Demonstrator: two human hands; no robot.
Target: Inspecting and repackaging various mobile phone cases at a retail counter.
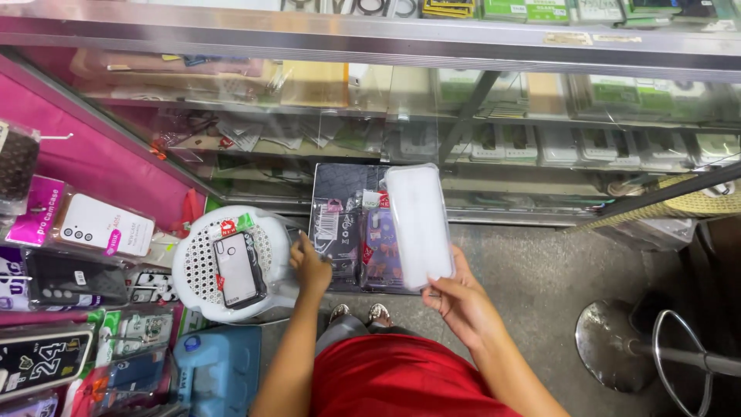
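Bright, even light fills the scene, with soft shadows on the floor. Reflections haze the far glass cabinet (pixel 478 131), blurring its contents. Straight lines bow towards the edges.

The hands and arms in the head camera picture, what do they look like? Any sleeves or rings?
Both arms are bare, with no sleeves reaching them. The left hand and right hand show no gloves, and I can see no rings, watch or bracelets. A red garment shows below.
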